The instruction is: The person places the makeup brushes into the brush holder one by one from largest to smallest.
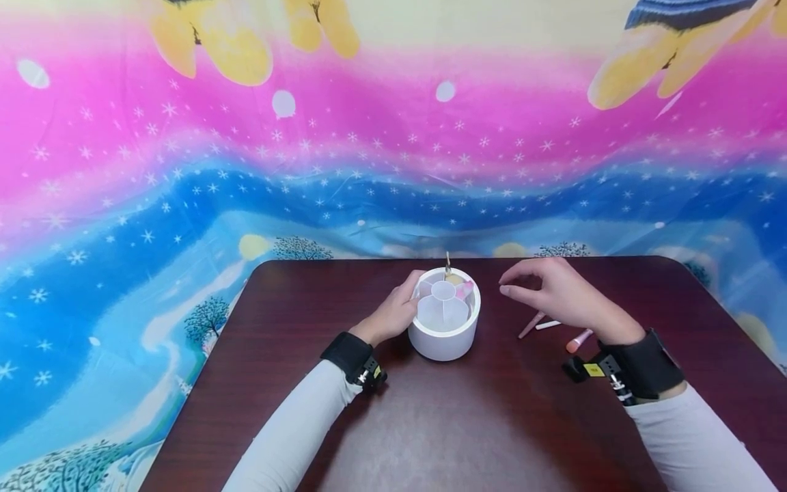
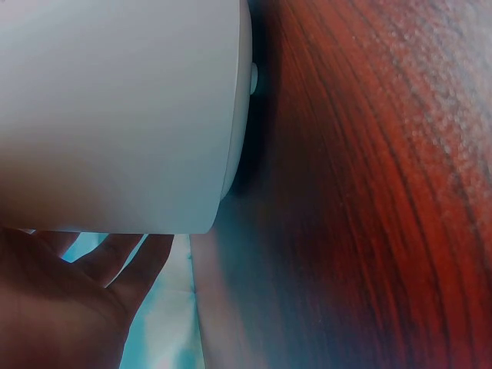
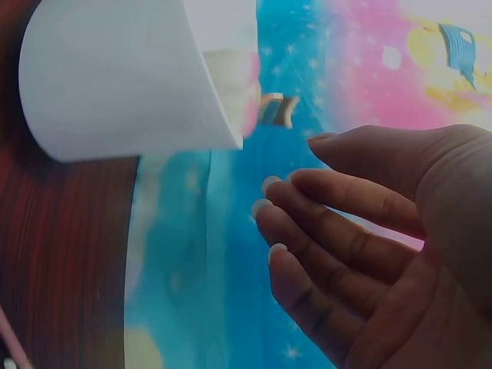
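Observation:
A round white divided organizer (image 1: 443, 347) stands on the table, its petal-shaped compartments facing up. My left hand (image 1: 395, 311) grips its left side, thumb at the rim and fingers along the outer wall in the left wrist view. Small pink items (image 1: 465, 290) lie in a right-hand compartment, and a thin gold-brown piece (image 1: 448, 264) sticks up over the back rim. Right of the organizer, my right hand (image 1: 556, 294) is raised above the table with nothing in it. Its fingers are loosely bent, thumb apart from them in the right wrist view (image 3: 361, 254).
Below my right hand lie a pink-handled makeup brush (image 1: 578, 341), a slim white stick (image 1: 547, 325) and a dusky pink stick (image 1: 530, 325). The dark wooden table (image 1: 393, 430) ends at a colourful printed cloth (image 1: 393, 150) hanging behind it.

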{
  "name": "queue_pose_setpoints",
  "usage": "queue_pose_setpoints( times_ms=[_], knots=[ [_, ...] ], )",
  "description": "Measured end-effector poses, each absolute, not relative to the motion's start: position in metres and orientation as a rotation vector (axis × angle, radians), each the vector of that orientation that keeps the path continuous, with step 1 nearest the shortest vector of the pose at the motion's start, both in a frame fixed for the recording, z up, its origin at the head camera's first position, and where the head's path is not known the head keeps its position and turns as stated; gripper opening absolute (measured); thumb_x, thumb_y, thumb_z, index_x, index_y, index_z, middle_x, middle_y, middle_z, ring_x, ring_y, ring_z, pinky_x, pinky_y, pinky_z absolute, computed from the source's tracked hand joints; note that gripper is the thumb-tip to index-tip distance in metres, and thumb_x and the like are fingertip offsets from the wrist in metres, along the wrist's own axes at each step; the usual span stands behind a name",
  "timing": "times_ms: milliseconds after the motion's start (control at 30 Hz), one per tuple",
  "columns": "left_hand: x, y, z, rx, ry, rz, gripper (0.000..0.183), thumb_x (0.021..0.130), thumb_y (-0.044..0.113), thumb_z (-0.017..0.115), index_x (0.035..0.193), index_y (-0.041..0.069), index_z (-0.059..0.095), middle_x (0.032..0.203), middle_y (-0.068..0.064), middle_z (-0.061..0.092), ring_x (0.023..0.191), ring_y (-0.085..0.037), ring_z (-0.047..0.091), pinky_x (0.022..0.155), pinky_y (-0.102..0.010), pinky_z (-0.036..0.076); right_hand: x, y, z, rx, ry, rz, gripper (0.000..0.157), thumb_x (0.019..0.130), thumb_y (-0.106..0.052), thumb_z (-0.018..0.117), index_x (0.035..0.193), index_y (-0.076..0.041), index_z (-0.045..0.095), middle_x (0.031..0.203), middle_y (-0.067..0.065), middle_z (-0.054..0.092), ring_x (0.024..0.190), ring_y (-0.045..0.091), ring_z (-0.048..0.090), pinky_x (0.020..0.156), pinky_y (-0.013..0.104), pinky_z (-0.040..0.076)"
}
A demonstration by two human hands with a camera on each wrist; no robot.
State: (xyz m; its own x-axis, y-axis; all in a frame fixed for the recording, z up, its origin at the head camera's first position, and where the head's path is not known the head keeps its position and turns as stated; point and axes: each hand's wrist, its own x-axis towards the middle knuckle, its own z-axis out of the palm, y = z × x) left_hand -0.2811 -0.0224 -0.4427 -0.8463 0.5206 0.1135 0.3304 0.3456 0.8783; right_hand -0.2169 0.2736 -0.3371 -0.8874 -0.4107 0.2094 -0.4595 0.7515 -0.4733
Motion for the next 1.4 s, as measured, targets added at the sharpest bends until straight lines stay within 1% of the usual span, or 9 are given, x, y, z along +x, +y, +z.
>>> queue_pose_setpoints(
  times_ms=[167, 400, 700, 867, 967, 1033, 1200, 1300, 1400],
  knots=[
    [-0.281, -0.023, -0.442, 0.776, 2.416, 1.52, 0.048, 0.102, 0.006, 0.042, 0.148, 0.018, 0.044, 0.144, -0.007, 0.058, 0.131, -0.018, 0.053, 0.109, -0.045, 0.043, -0.215, 0.288, -0.34, 0.642, -2.85, 0.756, 0.012, 0.095, -0.019, 0.074, 0.105, -0.017, 0.078, 0.103, -0.002, 0.075, 0.08, 0.015, 0.058, 0.075, 0.034, 0.046],
    [-0.282, -0.023, -0.441, 0.775, 2.402, 1.533, 0.05, 0.102, 0.004, 0.043, 0.15, 0.016, 0.043, 0.145, -0.01, 0.057, 0.132, -0.023, 0.053, 0.11, -0.048, 0.041, -0.216, 0.307, -0.353, 0.577, -2.919, 0.781, 0.012, 0.095, -0.021, 0.074, 0.103, -0.014, 0.078, 0.096, -0.002, 0.075, 0.069, 0.007, 0.065, 0.066, 0.029, 0.043],
    [-0.281, -0.024, -0.441, 0.777, 2.397, 1.539, 0.048, 0.103, 0.004, 0.042, 0.149, 0.017, 0.044, 0.145, -0.008, 0.057, 0.132, -0.02, 0.053, 0.109, -0.046, 0.042, -0.217, 0.333, -0.376, 0.512, -3.002, 0.756, 0.012, 0.096, -0.017, 0.071, 0.104, -0.01, 0.077, 0.095, 0.001, 0.074, 0.072, 0.013, 0.058, 0.065, 0.03, 0.044],
    [-0.282, -0.024, -0.443, 0.778, 2.408, 1.516, 0.047, 0.103, 0.007, 0.042, 0.149, 0.017, 0.043, 0.146, -0.007, 0.056, 0.132, -0.018, 0.053, 0.108, -0.044, 0.043, -0.215, 0.354, -0.391, 0.512, -3.119, 0.703, 0.015, 0.095, -0.011, 0.071, 0.106, -0.002, 0.075, 0.094, 0.003, 0.072, 0.074, 0.014, 0.061, 0.065, 0.034, 0.046],
    [-0.282, -0.023, -0.443, 0.771, 2.412, 1.51, 0.047, 0.103, 0.007, 0.042, 0.149, 0.017, 0.043, 0.145, -0.006, 0.056, 0.132, -0.018, 0.053, 0.108, -0.044, 0.043, -0.213, 0.368, -0.402, 0.525, -3.173, 0.65, 0.016, 0.092, -0.004, 0.069, 0.106, 0.0, 0.074, 0.095, 0.006, 0.071, 0.081, 0.018, 0.062, 0.068, 0.037, 0.048],
    [-0.282, -0.022, -0.443, 0.765, 2.412, 1.513, 0.046, 0.103, 0.008, 0.043, 0.148, 0.017, 0.043, 0.144, -0.006, 0.057, 0.132, -0.017, 0.053, 0.108, -0.043, 0.043, -0.21, 0.375, -0.408, 0.51, -3.199, 0.634, 0.02, 0.089, 0.0, 0.069, 0.108, 0.002, 0.073, 0.1, 0.011, 0.072, 0.088, 0.025, 0.065, 0.071, 0.042, 0.052],
    [-0.282, -0.022, -0.443, 0.759, 2.423, 1.502, 0.046, 0.104, 0.008, 0.042, 0.148, 0.018, 0.042, 0.145, -0.005, 0.056, 0.132, -0.016, 0.052, 0.108, -0.043, 0.043, -0.205, 0.387, -0.42, 0.454, -3.233, 0.623, 0.03, 0.082, 0.011, 0.063, 0.111, 0.006, 0.071, 0.108, 0.021, 0.069, 0.089, 0.03, 0.06, 0.071, 0.043, 0.049],
    [-0.281, -0.022, -0.443, 0.758, 2.432, 1.491, 0.046, 0.104, 0.008, 0.041, 0.148, 0.018, 0.042, 0.146, -0.005, 0.055, 0.132, -0.017, 0.052, 0.108, -0.044, 0.044, -0.202, 0.39, -0.424, 0.449, -3.222, 0.608, 0.033, 0.078, 0.016, 0.059, 0.108, 0.007, 0.071, 0.106, 0.022, 0.067, 0.086, 0.029, 0.056, 0.068, 0.04, 0.045],
    [-0.281, -0.023, -0.444, 0.763, 2.438, 1.494, 0.046, 0.103, 0.008, 0.042, 0.148, 0.017, 0.042, 0.146, -0.006, 0.055, 0.131, -0.017, 0.052, 0.108, -0.044, 0.044, -0.201, 0.39, -0.427, 0.471, -3.211, 0.566, 0.031, 0.077, 0.017, 0.06, 0.101, 0.003, 0.072, 0.099, 0.016, 0.066, 0.084, 0.027, 0.055, 0.067, 0.039, 0.044]
  ],
)
